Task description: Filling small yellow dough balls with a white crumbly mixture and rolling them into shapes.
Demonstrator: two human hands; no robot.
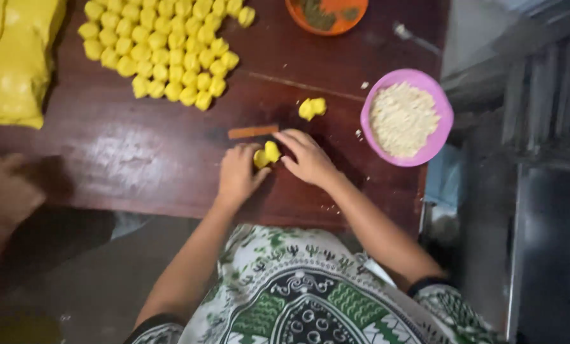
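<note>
pink bowl (439, 105), orange dish (296, 13), dough block (14, 57)

Both bare forearms reach forward and come close together. The left hand (237, 173) lies palm down with fingers curled inward toward the right. The right hand (307, 157) is also palm down, its fingers bent toward the left hand, almost meeting it.

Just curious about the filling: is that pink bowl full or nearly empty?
Fairly full. The pink bowl holds a pale crumbly heap covering most of its inside; only the rim shows around it.
</note>
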